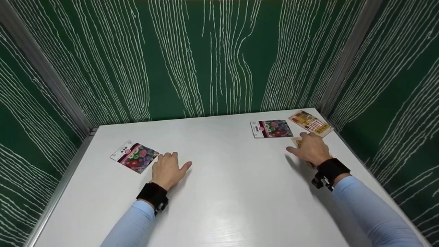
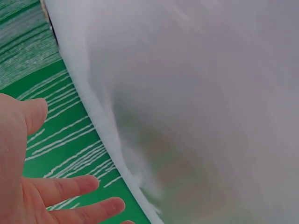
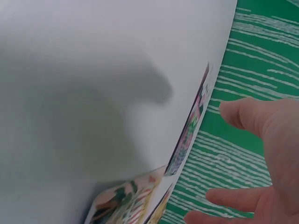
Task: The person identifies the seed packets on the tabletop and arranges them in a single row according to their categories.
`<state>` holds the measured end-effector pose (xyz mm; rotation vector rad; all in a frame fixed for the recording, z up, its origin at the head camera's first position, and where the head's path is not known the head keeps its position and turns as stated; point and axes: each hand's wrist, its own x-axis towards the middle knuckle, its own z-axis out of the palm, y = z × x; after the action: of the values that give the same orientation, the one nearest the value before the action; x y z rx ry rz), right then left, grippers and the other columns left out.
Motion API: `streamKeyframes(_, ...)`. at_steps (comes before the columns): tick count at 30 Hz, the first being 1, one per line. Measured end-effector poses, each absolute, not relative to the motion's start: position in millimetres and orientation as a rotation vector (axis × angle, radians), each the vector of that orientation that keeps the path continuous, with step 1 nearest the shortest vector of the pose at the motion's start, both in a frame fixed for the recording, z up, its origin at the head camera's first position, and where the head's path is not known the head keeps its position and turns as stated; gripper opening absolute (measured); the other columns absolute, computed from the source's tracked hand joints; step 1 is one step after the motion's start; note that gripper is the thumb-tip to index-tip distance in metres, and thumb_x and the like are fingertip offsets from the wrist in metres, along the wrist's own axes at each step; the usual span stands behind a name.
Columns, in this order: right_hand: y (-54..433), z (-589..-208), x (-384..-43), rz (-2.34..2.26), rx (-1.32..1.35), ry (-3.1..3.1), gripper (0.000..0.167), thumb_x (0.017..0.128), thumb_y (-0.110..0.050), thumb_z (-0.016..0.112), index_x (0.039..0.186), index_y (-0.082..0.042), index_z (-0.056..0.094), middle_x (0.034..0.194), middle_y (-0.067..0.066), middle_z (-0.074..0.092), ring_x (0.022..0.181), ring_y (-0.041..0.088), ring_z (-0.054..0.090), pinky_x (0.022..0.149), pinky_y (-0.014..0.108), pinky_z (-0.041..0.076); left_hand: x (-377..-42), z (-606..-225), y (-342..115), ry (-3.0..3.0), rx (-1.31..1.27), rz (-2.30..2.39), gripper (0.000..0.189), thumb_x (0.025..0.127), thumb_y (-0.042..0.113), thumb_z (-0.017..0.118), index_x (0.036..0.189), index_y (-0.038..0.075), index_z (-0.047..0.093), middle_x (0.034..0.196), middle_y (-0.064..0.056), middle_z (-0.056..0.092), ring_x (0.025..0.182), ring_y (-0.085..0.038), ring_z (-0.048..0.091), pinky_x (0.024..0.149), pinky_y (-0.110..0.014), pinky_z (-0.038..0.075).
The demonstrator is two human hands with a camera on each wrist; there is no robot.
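Observation:
My left hand [image 1: 168,171] hovers above the white table, thumb spread and fingers extended, holding nothing. Just left of it lies a flower seed packet [image 1: 135,157], dark with colourful blooms and a white top. My right hand [image 1: 312,149], also with nothing in its grasp, is over a yellowish packet [image 1: 297,141] that it mostly hides. In the right wrist view, the right hand [image 3: 252,121] has its thumb and fingers apart, clear of the packets. A matching flower packet [image 1: 272,129] lies beyond it to the left, and an orange-yellow packet [image 1: 310,122] sits behind it.
The white table [image 1: 219,192] ends at a green back wall [image 1: 219,68] with white wavy lines. Similar green panels stand at both sides, with grey frame posts [image 1: 349,55] at the corners. The orange-yellow packet lies near the table's far right corner.

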<state>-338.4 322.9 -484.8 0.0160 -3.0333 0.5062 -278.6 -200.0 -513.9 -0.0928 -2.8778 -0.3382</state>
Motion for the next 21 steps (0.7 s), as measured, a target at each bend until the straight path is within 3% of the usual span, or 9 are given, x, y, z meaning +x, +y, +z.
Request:
streamKeyframes(2, 330, -485, -341, 0.512, -0.023, -3.059, 0.099, 0.096, -0.060, 0.078, 0.157, 0.013, 0.050, 0.142, 0.045, 0.062, 0.115, 0.055, 0.067, 0.093, 0.074, 0.060, -279, -514, -200, -2.879, -0.094, -0.334, 0.075, 0.101, 0.064, 0.072, 0.130, -0.005, 0.074, 0.125, -0.031, 0.077, 0.116, -0.052, 0.072, 0.088, -0.066, 0.064)
streamKeyframes(9, 353, -486, -347, 0.519, -0.179, -3.125, 0.109, 0.098, -0.062, 0.074, 0.165, 0.016, 0.037, 0.150, 0.051, 0.050, 0.131, 0.068, 0.057, 0.102, 0.078, 0.055, -279, -513, -202, -2.884, -0.077, -0.321, 0.077, 0.101, 0.065, 0.072, 0.132, -0.005, 0.074, 0.127, -0.031, 0.077, 0.119, -0.052, 0.071, 0.089, -0.065, 0.064)
streamKeyframes(12, 361, -487, -349, 0.527, -0.227, -3.136, 0.112, 0.097, -0.062, 0.074, 0.165, 0.017, 0.034, 0.149, 0.052, 0.050, 0.130, 0.069, 0.057, 0.101, 0.077, 0.056, -280, -514, -202, -2.875, -0.083, -0.325, 0.076, 0.101, 0.065, 0.072, 0.131, -0.006, 0.074, 0.125, -0.031, 0.077, 0.117, -0.052, 0.071, 0.088, -0.065, 0.064)
streamKeyframes(21, 381, -489, -353, 0.575, -0.347, -3.272, 0.133, 0.094, -0.073, 0.074, 0.164, 0.025, 0.018, 0.144, 0.054, 0.048, 0.111, 0.055, 0.059, 0.092, 0.065, 0.059, -280, -514, -201, -2.893, -0.079, -0.330, 0.075, 0.102, 0.063, 0.072, 0.132, -0.005, 0.073, 0.128, -0.031, 0.076, 0.119, -0.051, 0.070, 0.090, -0.065, 0.063)
